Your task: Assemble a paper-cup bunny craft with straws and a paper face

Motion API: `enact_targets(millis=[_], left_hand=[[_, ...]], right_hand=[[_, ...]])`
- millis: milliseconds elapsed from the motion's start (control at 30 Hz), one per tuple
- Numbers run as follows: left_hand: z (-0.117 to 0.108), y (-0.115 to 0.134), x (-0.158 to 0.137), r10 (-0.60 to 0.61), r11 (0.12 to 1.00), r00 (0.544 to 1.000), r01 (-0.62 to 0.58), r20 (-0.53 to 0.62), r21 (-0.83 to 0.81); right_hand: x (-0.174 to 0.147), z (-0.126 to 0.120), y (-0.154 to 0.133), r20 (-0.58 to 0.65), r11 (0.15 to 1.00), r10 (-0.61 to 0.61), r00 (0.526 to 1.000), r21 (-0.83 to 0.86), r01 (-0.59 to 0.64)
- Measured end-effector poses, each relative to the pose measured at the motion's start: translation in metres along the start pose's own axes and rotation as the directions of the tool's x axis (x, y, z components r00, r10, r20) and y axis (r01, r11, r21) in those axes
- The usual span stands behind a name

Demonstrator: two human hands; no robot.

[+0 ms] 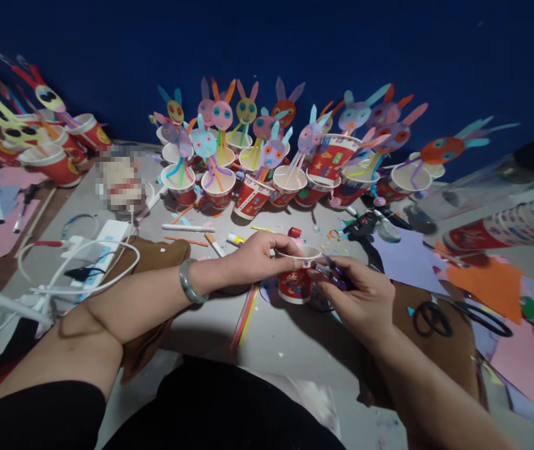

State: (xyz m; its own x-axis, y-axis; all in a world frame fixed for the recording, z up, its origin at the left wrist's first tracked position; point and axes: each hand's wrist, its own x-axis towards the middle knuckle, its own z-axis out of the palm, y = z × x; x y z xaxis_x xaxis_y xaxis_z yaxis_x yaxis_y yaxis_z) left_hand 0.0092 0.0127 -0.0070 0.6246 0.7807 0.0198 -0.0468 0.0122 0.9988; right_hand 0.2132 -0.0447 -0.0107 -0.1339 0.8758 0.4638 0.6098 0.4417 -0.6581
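A red printed paper cup point(295, 286) with a white inside stands upright on the table in front of me. My left hand point(264, 256) is closed on its rim from the left, thumb in front and fingers over the far side. In my right hand point(358, 294) is a small pair of scissors point(337, 276) with dark purple handles, the blades pointing at the right side of the cup's rim. Whether the blades touch the rim, I cannot tell. Red and yellow strips point(244, 320) lie left of the cup's base.
Behind stand several red cups point(219, 187) with paper rabbit heads on coloured stems. At left are a power strip point(102, 256) and white cables. Black-handled scissors point(433, 317), orange paper point(487, 284) and a long cup stack point(506, 228) lie at right. Markers point(188, 228) and scraps are scattered mid-table.
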Motion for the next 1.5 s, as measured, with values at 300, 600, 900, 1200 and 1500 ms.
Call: enact_targets(millis=[300,600,900,1200,1500], left_hand=[[0.004,-0.002,-0.002,0.086,0.990,0.996,-0.082,-0.031,0.112],[0.001,0.007,-0.001,-0.068,0.996,0.994,0.062,-0.086,-0.071],[-0.001,0.006,-0.002,-0.154,0.974,0.988,0.147,-0.027,-0.172],[-0.003,0.006,0.000,-0.076,0.997,0.993,0.073,-0.088,-0.039],[0.002,0.003,-0.001,0.011,1.000,0.981,-0.011,-0.194,0.001]], right_hand=[[-0.004,0.005,0.001,-0.014,0.999,-0.026,1.000,-0.043,0.025],[0.007,-0.017,-0.011,0.314,0.867,-0.380,0.870,0.449,0.216],[0.004,-0.018,-0.001,0.172,0.979,-0.193,0.966,0.105,0.177],[0.010,-0.016,0.005,0.128,0.985,-0.099,0.987,-0.125,0.115],[0.004,-0.008,0.005,0.056,0.932,-0.116,0.992,-0.338,0.128]])
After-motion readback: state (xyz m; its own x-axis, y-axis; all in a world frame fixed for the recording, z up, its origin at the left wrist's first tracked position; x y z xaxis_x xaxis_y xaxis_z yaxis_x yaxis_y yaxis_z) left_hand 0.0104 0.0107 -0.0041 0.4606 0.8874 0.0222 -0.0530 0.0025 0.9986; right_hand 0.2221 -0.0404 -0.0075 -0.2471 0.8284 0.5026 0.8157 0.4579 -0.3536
